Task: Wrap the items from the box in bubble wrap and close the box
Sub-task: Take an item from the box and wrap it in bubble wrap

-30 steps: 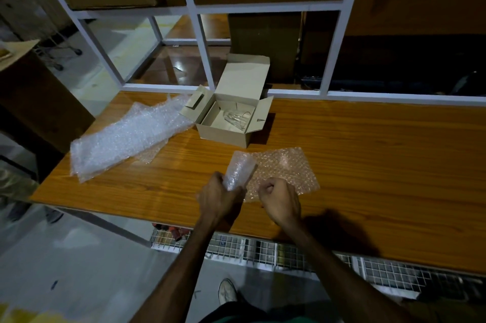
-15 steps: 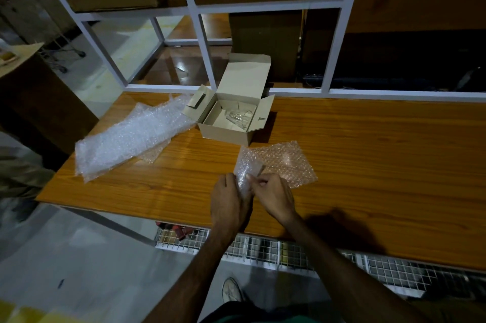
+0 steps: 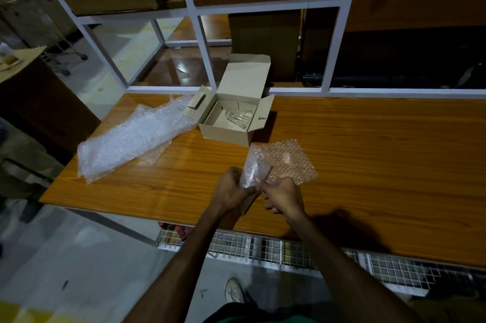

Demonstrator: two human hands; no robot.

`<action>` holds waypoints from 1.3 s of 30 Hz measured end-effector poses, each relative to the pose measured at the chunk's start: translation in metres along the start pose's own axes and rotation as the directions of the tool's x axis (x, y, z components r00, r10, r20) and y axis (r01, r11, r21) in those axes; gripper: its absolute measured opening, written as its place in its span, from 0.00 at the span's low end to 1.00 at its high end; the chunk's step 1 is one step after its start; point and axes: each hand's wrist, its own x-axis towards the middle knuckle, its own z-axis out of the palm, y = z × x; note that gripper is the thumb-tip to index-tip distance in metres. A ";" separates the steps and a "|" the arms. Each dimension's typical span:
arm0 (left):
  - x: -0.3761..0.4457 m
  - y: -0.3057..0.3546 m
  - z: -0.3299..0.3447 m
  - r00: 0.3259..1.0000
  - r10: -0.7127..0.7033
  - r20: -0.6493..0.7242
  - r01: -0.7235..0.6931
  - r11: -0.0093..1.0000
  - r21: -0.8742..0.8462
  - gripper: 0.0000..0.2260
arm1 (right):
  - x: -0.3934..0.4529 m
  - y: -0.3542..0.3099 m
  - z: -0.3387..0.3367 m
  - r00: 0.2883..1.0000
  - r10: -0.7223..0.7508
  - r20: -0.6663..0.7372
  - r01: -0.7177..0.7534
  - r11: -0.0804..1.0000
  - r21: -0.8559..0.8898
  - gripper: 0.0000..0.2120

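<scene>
Bubble wrap fills most of what I see near the front of the wooden table (image 3: 368, 165): one sheet (image 3: 292, 162) lies flat just right of centre, and its left edge is rolled up into a bundle (image 3: 253, 169) that stands tilted above the boards. My left hand (image 3: 228, 191) has its fingers curled round the lower end of that bundle, gripping it. My right hand (image 3: 282, 196) sits just beside it with the fingers folded in, and it seems to pinch the wrap's near edge (the fingertips face away from the camera, so I cannot tell exactly what they catch). Whatever is inside the bundle is hidden by the bubbles. Behind the sheet, touching its far corner or nearly so, the cardboard box (image 3: 226, 133) stands with its lid and side flaps raised, and a clear glass (image 3: 239, 119) lies on its side within. To the left, well apart from my hands, a larger heap of spare bubble wrap (image 3: 131, 138) sprawls toward the table's corner.
</scene>
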 end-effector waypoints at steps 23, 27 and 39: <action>0.004 -0.005 -0.005 0.996 -0.072 0.048 0.074 0.997 -0.035 0.20 | 0.072 0.017 -0.077 0.754 -0.622 0.213 0.549 0.418 -0.724 0.03; 0.003 0.000 -0.004 0.997 -0.075 0.033 0.076 0.997 -0.015 0.22 | 0.067 0.009 -0.079 0.694 -0.678 0.243 0.647 0.439 -0.623 0.05; 0.004 0.000 0.001 0.993 0.116 -0.009 -0.109 0.959 0.263 0.21 | 0.081 -0.041 -0.083 0.678 -0.614 0.405 0.732 0.513 -0.448 0.10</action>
